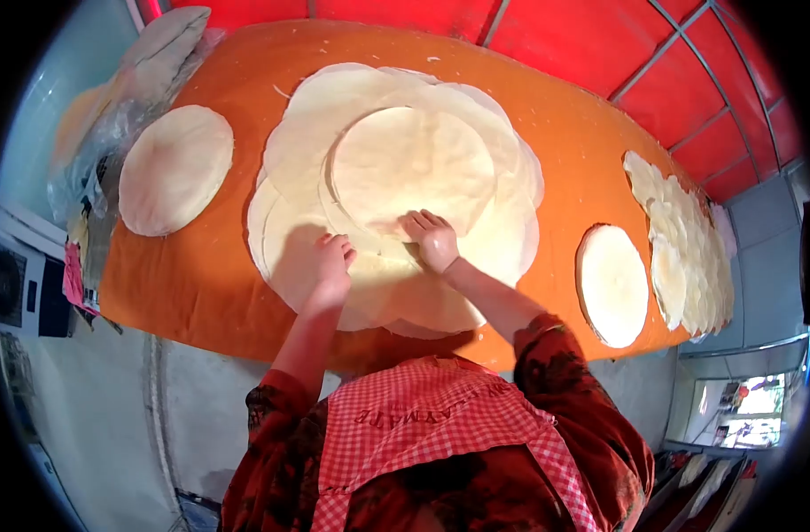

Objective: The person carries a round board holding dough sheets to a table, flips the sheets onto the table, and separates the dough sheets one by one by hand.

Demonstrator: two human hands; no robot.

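A wide layered ring of thin, pale, overlapping round dough sheets [312, 115] lies in front of me. On its middle rests a single smooth dough round [414, 164]. My right hand [433, 241] lies at the near edge of this round, its fingers stretched forward and touching the surface. To its left, my left hand [334, 257] is over the overlapping sheets with its fingers curled in. Whether anything is between those fingers I cannot make out. A shadow falls on the sheets beside the left hand.
Round stacks of sheets sit at the left [176, 170] and right [612, 285] of the orange table cover [219, 293]. More overlapping sheets [680, 248] line the far right. A plastic bag [90, 168] hangs by the left edge. Red panels [582, 44] rise behind the table.
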